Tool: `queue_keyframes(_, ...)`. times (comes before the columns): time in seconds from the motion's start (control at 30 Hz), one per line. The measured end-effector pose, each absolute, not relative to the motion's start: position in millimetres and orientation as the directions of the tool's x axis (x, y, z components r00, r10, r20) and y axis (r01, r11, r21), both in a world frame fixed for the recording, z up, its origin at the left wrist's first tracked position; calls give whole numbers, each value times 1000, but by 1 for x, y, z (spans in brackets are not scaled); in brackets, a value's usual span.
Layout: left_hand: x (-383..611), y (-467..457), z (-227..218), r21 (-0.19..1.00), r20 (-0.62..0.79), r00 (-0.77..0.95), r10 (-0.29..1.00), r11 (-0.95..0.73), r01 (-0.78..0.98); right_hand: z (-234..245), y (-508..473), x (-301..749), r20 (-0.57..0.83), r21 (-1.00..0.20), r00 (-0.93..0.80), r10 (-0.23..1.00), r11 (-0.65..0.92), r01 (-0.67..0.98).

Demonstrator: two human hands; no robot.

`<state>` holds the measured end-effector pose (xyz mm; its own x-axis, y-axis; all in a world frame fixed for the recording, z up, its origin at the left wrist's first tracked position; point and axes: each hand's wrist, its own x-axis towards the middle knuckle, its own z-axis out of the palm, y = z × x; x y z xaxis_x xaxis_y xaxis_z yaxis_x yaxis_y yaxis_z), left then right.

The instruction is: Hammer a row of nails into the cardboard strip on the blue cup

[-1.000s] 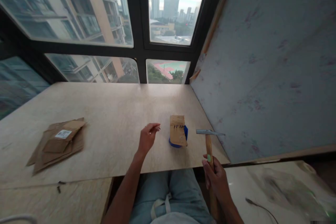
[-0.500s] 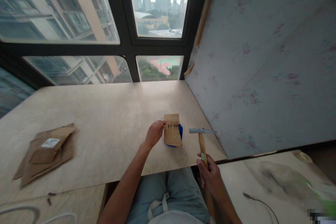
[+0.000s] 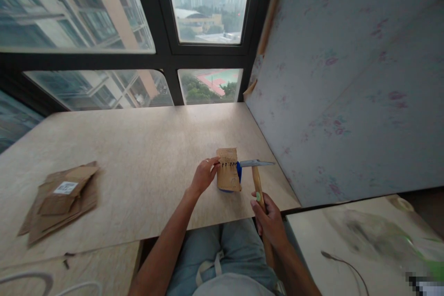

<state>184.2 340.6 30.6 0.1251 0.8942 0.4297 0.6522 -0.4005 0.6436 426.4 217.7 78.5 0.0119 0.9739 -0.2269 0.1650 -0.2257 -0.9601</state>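
A small brown cardboard piece (image 3: 228, 178) lies over something blue (image 3: 239, 172) on the table. A row of small dark nails (image 3: 229, 164) stands across it. My left hand (image 3: 204, 175) is at the cardboard's left edge, thumb and fingertips pinched on what looks like a nail at the row's left end, mostly hidden by the fingers. In my right hand (image 3: 268, 219) is a hammer (image 3: 257, 180) with a wooden handle, the fingers wrapped round it. Its metal head is raised just right of the cardboard, near the blue thing; whether they touch I cannot tell.
Flattened brown cardboard packets (image 3: 64, 203) with a white label lie at the left on the pale table (image 3: 149, 157). A papered wall panel (image 3: 333, 101) borders its right side. Windows (image 3: 210, 9) rise behind. A cable (image 3: 342, 261) lies on the lower right surface.
My right hand has brought the hammer leftward and slightly up, its head now close to the cardboard. My left hand keeps its pinch in the same place.
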Motion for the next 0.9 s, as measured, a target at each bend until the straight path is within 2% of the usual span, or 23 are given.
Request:
queue_keyframes(0.3,190,337,26,714,451,-3,892,-359,601,80,238,414,-154,-960,-58,986,-136,243)
queue_keyframes(0.57,196,332,23,775,452,-82,888,-345,529,103,261,409,-1,-852,-198,980,103,514)
queue_keyframes(0.7,199,330,21,791,456,-106,883,-348,504,105,265,407,2,-826,-268,963,153,543)
queue_keyframes(0.9,199,330,13,808,444,-133,886,-332,487,110,265,405,11,-811,-270,963,167,561)
